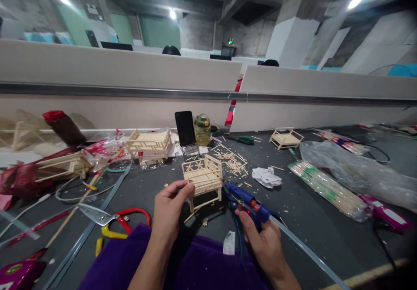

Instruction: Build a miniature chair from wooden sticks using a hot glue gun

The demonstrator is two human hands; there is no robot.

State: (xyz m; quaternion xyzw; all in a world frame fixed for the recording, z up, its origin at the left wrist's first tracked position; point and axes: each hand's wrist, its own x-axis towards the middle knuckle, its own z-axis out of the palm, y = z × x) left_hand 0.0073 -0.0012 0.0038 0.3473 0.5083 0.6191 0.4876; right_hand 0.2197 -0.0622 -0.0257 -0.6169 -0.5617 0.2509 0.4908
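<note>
My left hand (174, 205) pinches the left front corner of a miniature bench (204, 179) made of thin wooden sticks, with a slatted seat and a cross-patterned back. In my right hand (262, 238) is a blue hot glue gun (243, 196), with a long clear glue stick (306, 251) running out of its rear. Its nozzle points at the bench's right side, close to the front leg; whether it touches cannot be made out. A loose stick (192, 215) lies under the bench. Behind it, cut stick pieces (233, 159) are scattered on the dark table.
Scissors (107, 218) with red and yellow handles lie at left. Other stick models (148, 142) and a small chair (286, 138) stand farther back, near a phone (185, 129) and a bottle (202, 131). Crumpled paper (266, 177) and bagged sticks (329, 188) lie at right.
</note>
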